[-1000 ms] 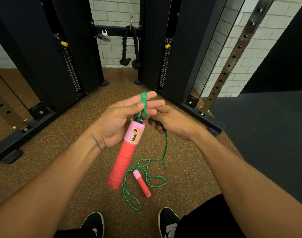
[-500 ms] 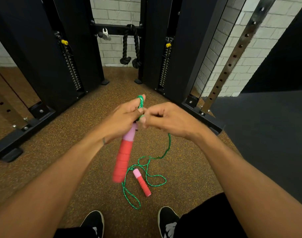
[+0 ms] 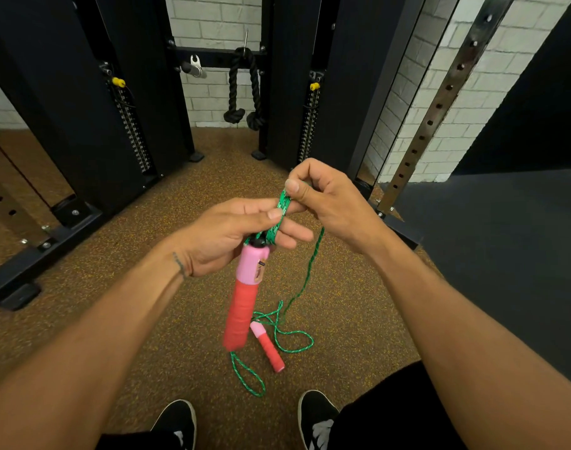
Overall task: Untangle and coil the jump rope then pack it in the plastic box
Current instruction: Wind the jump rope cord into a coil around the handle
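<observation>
The speckled rubber floor [image 3: 167,222] gives open room ahead. It is hemmed in by black machine uprights [image 3: 66,108] on the left and at the centre, and by a dark mat [image 3: 505,254] on the right. The jump rope [image 3: 310,267] is mid-coiling, and no plastic box is in view. Slack trails in loose loops down to the second handle [image 3: 267,347], which lies on the floor between the shoes. The left hand [image 3: 225,238] pinches several wraps under its thumb, with the first handle [image 3: 245,297] hanging below. The right hand [image 3: 333,203] pinches the cord at the wraps. The next move is probably another turn, drawing the slack up so it doesn't snag.

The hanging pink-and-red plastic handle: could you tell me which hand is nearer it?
Left. The left hand holds green cord at the handle's top; the right hand pinches cord higher up.
</observation>
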The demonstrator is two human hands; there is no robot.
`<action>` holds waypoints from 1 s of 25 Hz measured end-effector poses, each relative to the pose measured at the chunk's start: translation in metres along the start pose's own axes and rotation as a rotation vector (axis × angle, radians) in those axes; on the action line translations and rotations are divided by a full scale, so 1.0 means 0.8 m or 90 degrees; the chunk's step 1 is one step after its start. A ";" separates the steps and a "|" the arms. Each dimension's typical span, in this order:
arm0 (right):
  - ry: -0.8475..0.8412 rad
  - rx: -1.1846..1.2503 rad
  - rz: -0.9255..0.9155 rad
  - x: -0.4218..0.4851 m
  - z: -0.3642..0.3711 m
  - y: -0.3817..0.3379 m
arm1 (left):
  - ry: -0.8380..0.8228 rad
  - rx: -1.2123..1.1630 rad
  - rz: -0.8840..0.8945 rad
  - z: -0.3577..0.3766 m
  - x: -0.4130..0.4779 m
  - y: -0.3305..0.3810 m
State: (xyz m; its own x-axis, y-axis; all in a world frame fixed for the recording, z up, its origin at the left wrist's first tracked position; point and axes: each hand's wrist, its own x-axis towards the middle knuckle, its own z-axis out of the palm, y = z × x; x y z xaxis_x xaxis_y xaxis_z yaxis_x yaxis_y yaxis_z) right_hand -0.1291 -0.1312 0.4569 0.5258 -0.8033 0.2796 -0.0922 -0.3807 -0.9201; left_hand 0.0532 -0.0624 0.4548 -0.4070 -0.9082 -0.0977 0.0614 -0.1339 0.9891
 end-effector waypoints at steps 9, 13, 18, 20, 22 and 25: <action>-0.032 0.009 0.112 0.005 -0.008 0.018 | 0.054 -0.012 0.048 0.004 0.009 -0.003; -0.056 0.031 0.144 0.007 -0.003 0.026 | 0.028 -0.043 0.028 0.003 0.005 -0.001; -0.131 0.013 0.225 0.005 0.003 0.051 | 0.101 -0.077 0.076 0.007 0.009 0.002; -0.166 0.009 0.260 0.003 0.008 0.052 | 0.159 -0.037 0.093 0.005 0.014 -0.002; -0.180 0.021 0.282 0.001 0.011 0.047 | 0.190 -0.030 0.096 0.002 0.016 -0.005; -0.253 -0.103 0.279 -0.004 0.011 0.033 | 0.242 -0.066 0.094 0.003 0.017 -0.003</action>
State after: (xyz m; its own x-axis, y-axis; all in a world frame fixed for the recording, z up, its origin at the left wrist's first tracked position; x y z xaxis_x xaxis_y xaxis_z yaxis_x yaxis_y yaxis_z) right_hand -0.1257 -0.1346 0.4294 0.6816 -0.6808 -0.2683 -0.4827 -0.1428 -0.8641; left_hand 0.0453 -0.0732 0.4511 -0.0234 -0.9997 -0.0092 0.1936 -0.0135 0.9810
